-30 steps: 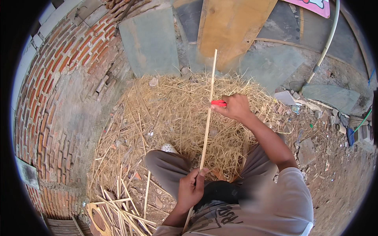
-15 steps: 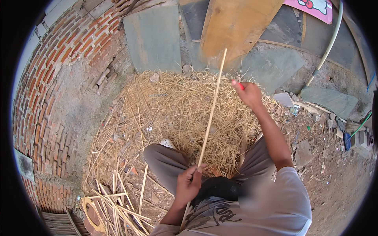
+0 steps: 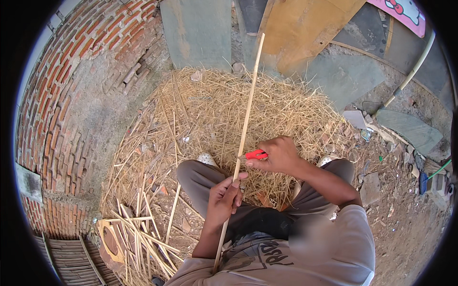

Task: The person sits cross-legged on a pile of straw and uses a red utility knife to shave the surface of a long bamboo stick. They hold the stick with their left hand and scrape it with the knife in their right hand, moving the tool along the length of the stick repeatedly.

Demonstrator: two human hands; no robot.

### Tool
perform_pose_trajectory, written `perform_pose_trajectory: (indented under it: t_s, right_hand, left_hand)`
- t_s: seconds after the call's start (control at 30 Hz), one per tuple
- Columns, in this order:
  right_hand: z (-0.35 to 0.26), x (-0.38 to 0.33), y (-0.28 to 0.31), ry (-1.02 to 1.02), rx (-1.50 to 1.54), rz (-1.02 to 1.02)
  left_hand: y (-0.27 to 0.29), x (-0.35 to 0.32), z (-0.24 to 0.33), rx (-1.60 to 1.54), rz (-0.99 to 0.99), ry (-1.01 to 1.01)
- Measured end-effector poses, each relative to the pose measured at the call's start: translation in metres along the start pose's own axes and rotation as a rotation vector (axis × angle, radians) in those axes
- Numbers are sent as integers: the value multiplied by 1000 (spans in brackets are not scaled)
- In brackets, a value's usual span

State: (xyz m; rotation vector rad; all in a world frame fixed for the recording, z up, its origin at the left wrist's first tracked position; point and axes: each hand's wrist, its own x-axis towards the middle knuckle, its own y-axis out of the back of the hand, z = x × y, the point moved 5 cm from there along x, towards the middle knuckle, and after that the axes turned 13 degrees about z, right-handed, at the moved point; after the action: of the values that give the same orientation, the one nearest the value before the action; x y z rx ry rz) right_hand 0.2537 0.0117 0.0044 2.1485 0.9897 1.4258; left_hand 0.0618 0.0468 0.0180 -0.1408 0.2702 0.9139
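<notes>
A long, pale bamboo strip (image 3: 248,109) slants up and away from my lap, its far end over the boards at the back. My left hand (image 3: 224,198) is closed round its lower part, thumb lying along it. My right hand (image 3: 278,155) grips a red-handled utility knife (image 3: 256,154), just above the left hand. The knife's tip meets the strip or lies right beside it; the blade is too small to make out clearly. Under both hands are my crossed legs in grey-brown trousers (image 3: 198,183).
Straw-like shavings (image 3: 214,114) cover the ground ahead. A pile of cut strips (image 3: 143,238) lies at my left, by a brick wall (image 3: 52,128). Leaning boards (image 3: 198,38) stand at the back. A pale pipe (image 3: 415,71) and rubble (image 3: 405,157) are on the right.
My right hand has come down and toward me, bringing the knife from beyond the strip's middle to just above my left hand. The left hand and strip have shifted slightly upward in view.
</notes>
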Motion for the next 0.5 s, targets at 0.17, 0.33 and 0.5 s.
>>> perform_pose_trajectory:
  t_s: [0.17,0.33,0.5]
  right_hand:
    - [-22,-5,3,107,4,19]
    - [-7,5,7,138,-41,98]
    - [14,9,-1,62,-107,128]
  left_hand:
    - [-5,-4,5,14,-3,-58]
    - [-9,-5,9,102,49,-143]
    - [-9,-4,6,177,64,-161]
